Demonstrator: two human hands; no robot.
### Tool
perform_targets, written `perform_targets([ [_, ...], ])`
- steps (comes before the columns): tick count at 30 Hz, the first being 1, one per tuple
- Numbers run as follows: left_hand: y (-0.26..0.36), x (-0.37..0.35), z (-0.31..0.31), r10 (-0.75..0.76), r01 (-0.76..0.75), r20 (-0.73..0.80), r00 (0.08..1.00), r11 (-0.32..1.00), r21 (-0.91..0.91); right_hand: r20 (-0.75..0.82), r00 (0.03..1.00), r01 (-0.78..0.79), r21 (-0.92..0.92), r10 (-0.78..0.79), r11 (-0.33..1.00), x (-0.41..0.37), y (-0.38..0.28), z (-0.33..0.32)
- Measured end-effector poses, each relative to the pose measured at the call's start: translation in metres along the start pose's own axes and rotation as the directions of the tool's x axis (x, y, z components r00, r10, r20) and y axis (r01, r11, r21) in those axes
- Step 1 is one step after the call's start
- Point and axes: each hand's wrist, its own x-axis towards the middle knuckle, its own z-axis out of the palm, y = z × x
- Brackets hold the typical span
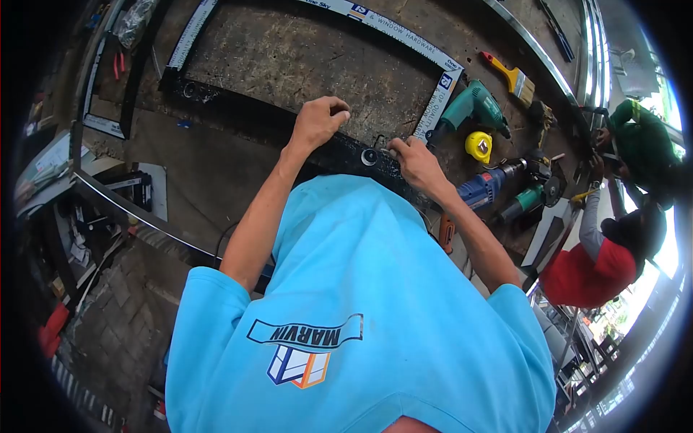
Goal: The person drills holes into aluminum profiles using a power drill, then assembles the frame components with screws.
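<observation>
A rectangular frame lies before me, its far and side bars covered with printed protective tape. Its near black bar runs close to my body and carries a round silver-rimmed piece. My left hand is just above this bar, its fingers curled in toward the thumb; anything between them is too small to make out. My right hand is at the bar's right part, beside the round piece. Its thumb and fingers are pinched together, and what they hold is hidden.
Right of the frame lie a green drill, a yellow tape measure, a paintbrush, a blue power drill and a green angle grinder. Two people work at the far right. Red-handled pliers lie at upper left.
</observation>
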Motion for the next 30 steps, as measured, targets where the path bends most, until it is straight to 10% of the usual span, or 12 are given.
perform_targets([
  [30,-0.021,-0.079,0.054,0.156,-0.154,0.008,0.988,0.963,0.22,0.264,0.954,0.192,-0.174,-0.142,0.966,0.042,-0.012,0.011],
])
